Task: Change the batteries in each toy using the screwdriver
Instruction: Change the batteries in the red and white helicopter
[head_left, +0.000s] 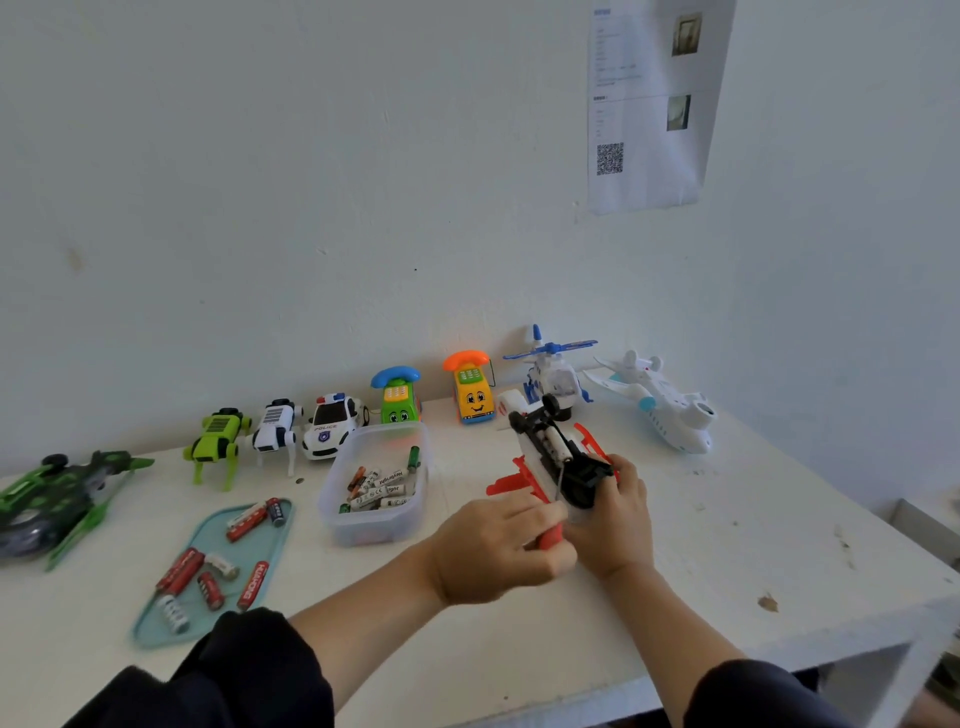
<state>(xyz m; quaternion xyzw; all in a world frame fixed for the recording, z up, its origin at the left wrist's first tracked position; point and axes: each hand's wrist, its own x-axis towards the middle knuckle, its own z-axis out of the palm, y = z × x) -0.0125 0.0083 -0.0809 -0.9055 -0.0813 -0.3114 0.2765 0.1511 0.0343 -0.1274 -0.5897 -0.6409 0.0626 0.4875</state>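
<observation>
A white and red toy aircraft (540, 447) lies upside down on the white table (727, 545), its black underside and open battery bay facing up. My right hand (615, 525) grips its near end. My left hand (498, 545) holds a red-handled screwdriver (551, 535), whose thin shaft points up into the toy's underside. A clear tub (374, 519) of white and green batteries stands left of the toy. A teal tray (156, 623) further left carries several red batteries.
Along the wall stand a green robot dog (215, 441), a white robot dog (275, 426), a police car (332, 426), two toy phones (397, 397), a blue helicopter (550, 374) and a white plane (670, 405). A green aircraft (47, 499) lies far left. The table edge runs at the right.
</observation>
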